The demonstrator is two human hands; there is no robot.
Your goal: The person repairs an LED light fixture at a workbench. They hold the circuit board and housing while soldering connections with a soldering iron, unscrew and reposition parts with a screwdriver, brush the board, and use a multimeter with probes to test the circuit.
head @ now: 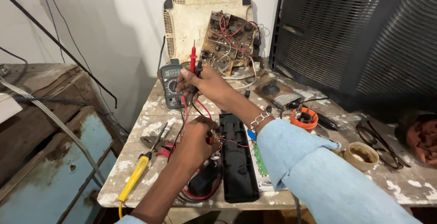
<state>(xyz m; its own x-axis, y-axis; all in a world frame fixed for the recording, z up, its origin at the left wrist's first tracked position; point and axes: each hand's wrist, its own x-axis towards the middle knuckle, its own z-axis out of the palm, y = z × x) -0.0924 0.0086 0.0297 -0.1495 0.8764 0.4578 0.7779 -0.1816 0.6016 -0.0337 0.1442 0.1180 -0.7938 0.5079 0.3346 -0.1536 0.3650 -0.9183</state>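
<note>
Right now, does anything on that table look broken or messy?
Yes. A bare circuit board with loose red wires leans against a yellowed, stained casing at the back, out of its housing. The table has badly flaking white paint.

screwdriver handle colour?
Yellow, on the screwdriver lying left of the left hand; head view.

Bare tabletop (391,185) at right — screwdriver (139,169), multimeter (170,87) and wires crowd the left.
</note>
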